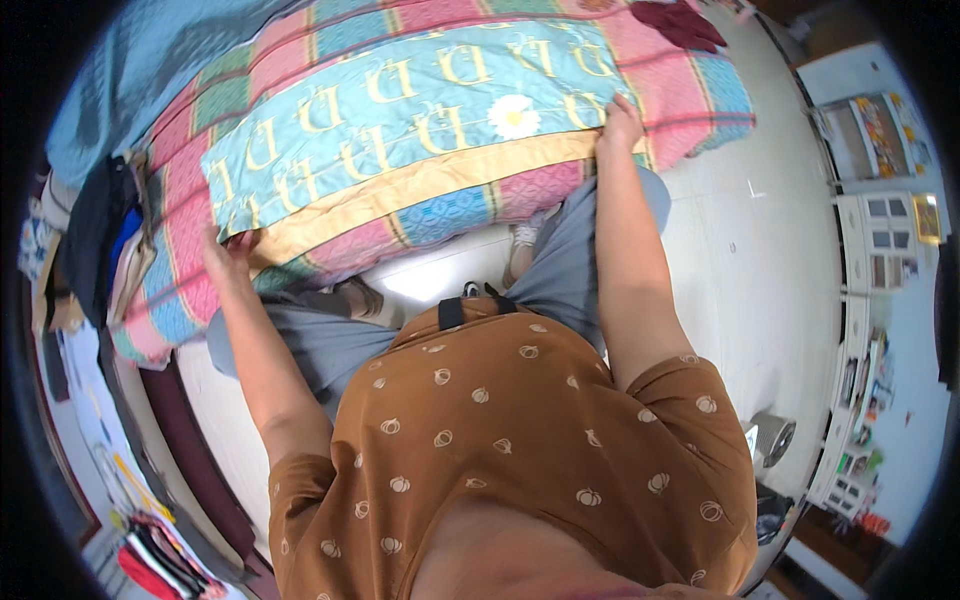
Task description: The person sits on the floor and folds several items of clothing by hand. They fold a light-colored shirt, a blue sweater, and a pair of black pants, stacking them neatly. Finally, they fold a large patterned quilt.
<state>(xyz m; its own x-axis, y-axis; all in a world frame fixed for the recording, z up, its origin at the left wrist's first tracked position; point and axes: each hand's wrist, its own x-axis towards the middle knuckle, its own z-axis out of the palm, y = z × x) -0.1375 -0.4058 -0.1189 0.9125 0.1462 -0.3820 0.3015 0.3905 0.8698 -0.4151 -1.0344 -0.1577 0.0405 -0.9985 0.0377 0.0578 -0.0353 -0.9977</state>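
A long piece of bed linen [420,105] lies spread across the bed, light blue with yellow printed figures and a white daisy. Along its near side runs a plain yellow band [430,190]. I cannot tell whether it is a sheet, a pillowcase or a cover. My left hand [230,257] is closed on the near left corner, thumb and fingers pinching the edge. At the near right corner, my right hand [620,125] grips the edge, its fingertips partly hidden. Beneath lies a pink, blue and green checked bedspread [535,190].
Dark red cloth [680,25] lies at the bed's far right. A blue cover [140,75] and dark clothes [95,230] are heaped at the left. White cabinets [885,235] line the right wall. A small grey fan-like object [772,438] stands on the pale tiled floor [745,300].
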